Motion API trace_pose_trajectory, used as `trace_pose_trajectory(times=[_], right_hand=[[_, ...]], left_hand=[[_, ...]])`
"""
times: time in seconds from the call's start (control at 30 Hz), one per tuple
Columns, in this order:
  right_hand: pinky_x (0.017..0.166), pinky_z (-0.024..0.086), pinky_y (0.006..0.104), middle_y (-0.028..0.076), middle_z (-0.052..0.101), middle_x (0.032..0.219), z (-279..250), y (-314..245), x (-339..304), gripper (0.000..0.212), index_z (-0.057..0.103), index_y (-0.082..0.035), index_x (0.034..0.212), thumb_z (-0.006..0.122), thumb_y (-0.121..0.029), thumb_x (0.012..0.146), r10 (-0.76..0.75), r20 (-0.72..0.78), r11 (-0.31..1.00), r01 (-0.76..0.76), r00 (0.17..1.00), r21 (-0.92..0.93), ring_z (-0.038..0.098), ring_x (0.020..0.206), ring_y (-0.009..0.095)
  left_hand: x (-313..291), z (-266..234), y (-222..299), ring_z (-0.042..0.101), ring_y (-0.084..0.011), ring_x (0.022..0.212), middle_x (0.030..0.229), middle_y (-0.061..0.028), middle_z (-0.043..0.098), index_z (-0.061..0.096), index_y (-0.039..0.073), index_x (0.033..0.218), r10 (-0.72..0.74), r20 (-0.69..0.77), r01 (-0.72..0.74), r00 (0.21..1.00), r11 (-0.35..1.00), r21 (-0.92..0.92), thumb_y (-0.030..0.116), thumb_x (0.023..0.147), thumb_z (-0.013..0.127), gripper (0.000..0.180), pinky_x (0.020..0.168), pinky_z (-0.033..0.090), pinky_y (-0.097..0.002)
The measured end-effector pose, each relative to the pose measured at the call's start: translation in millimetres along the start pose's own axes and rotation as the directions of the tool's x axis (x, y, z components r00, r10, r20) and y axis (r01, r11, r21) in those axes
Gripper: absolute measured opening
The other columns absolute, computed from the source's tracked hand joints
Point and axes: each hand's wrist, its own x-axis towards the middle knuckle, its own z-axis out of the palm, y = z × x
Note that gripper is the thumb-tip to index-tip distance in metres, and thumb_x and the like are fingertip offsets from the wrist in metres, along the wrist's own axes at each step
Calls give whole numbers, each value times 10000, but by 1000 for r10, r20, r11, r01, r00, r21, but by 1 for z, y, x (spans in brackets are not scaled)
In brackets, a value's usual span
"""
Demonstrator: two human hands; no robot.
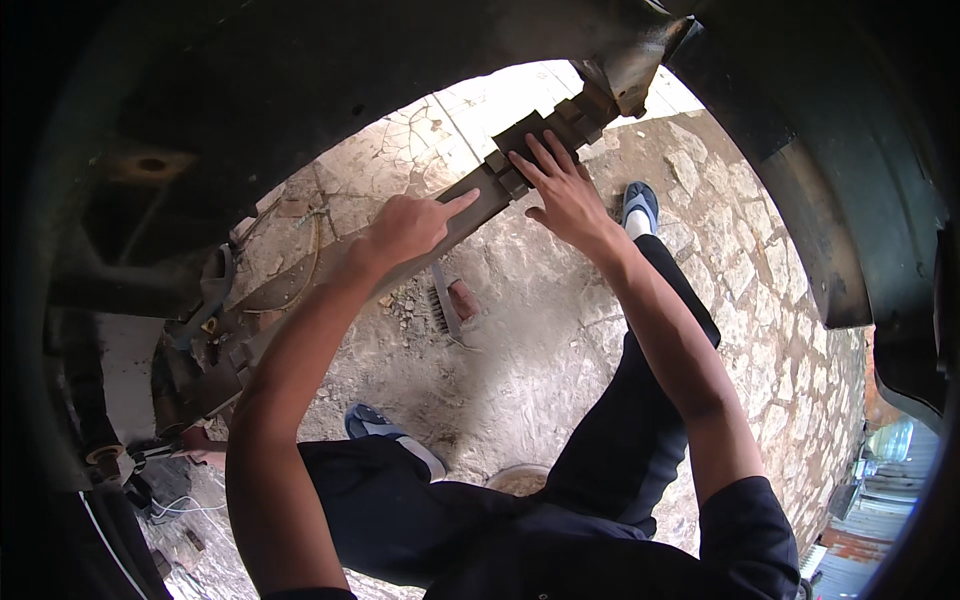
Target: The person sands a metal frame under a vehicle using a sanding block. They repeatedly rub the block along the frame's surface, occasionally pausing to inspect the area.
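A long dark metal bar point(468, 208) with raised blocks along it runs diagonally from lower left to upper right in front of me. My left hand point(410, 228) rests at its near edge, the index finger stretched along its surface and the other fingers curled, partly hidden. Farther right, my right hand point(568, 197) lies with spread fingers over a dark flat block point(522, 130) on the bar. Neither hand shows a loose object in it. Below the bar, a brush with dark bristles point(441, 303) lies on the ground beside a reddish block point(462, 300).
Dark metal panels point(230, 110) arch overhead, with a curved one point(850, 230) at right. A rusty bracket point(630, 75) meets the bar's far end. Stone paving point(770, 370) spreads below. White cable point(190, 505) lies lower left; a clear plastic jug point(890, 440) stands at far right.
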Motion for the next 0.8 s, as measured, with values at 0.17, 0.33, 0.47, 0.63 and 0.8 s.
trace_pose_trajectory(times=[0.17,0.33,0.47,0.63,0.8], right_hand=[[1199,315,518,60,201,1660,-7,2,2,961,323,-218,1559,846,-196,753,15,36,999,-13,999,-48,149,1538,295],[1168,353,537,85,222,1652,-21,14,7,935,344,-167,1546,839,-202,754,74,-3,997,-74,997,-15,173,1532,298],[1132,401,529,99,237,1645,-13,0,-1,892,352,-126,1536,814,-225,780,5,32,998,-3,999,-61,194,1525,311],[1166,371,532,78,213,1654,-1,26,9,872,334,-135,1546,799,-201,811,36,-43,999,-37,998,-31,185,1528,297],[1122,421,558,68,215,1653,-7,-4,3,878,319,-152,1553,794,-235,819,32,41,999,-31,999,-37,176,1528,301]], left_hand=[[4,-7,5,617,-294,524,616,-134,609,409,236,1530,-63,7,63,998,997,-36,123,871,647,710,541,523,-413],[8,-12,-10,638,-269,531,601,-92,624,467,190,1490,-18,-76,16,997,999,-31,143,879,648,639,579,549,-403],[-5,-8,-30,664,-325,810,861,-142,697,484,169,1469,-83,-53,81,995,996,-43,190,909,646,583,772,537,-454],[-3,8,-20,583,-345,1214,1294,-221,611,421,83,1491,-460,30,437,888,819,-373,396,903,700,722,1043,445,-444],[-3,7,10,443,-468,1352,1486,-312,389,-3,125,1605,-370,406,474,836,859,-192,501,812,771,1170,1126,397,-482]])
